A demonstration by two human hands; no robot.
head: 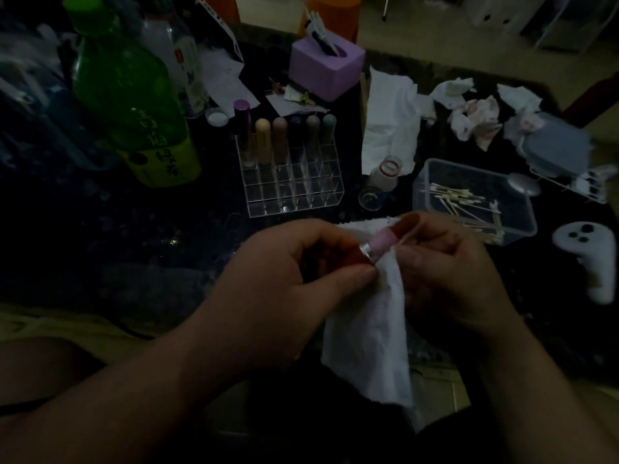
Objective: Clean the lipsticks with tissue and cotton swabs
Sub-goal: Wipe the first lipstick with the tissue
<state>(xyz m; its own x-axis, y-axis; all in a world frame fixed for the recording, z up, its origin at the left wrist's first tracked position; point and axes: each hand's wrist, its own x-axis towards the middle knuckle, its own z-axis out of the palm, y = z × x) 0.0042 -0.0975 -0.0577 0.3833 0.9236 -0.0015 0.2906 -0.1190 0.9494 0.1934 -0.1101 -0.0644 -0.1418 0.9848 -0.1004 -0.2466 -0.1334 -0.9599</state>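
- Two hands meet over the counter's (134, 246) near edge.
- Fingers of the left hand (284, 262) pinch the lipstick (382, 244) base.
- Fingers of the right hand (445, 262) clasp tissue (368, 329) round it.
- Swab box (527, 226) sits just beside the right hand.

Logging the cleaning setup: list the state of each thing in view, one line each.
lipstick: uncapped, pink bullet out, gripped by left hand
tissue: unfolded, hanging, held by right hand
organizer: six capped tubes standing in back row
small glass bottle: uncapped
swab box: open, holding cotton swabs
used tissues: crumpled, stained
green bottle: upright, capped
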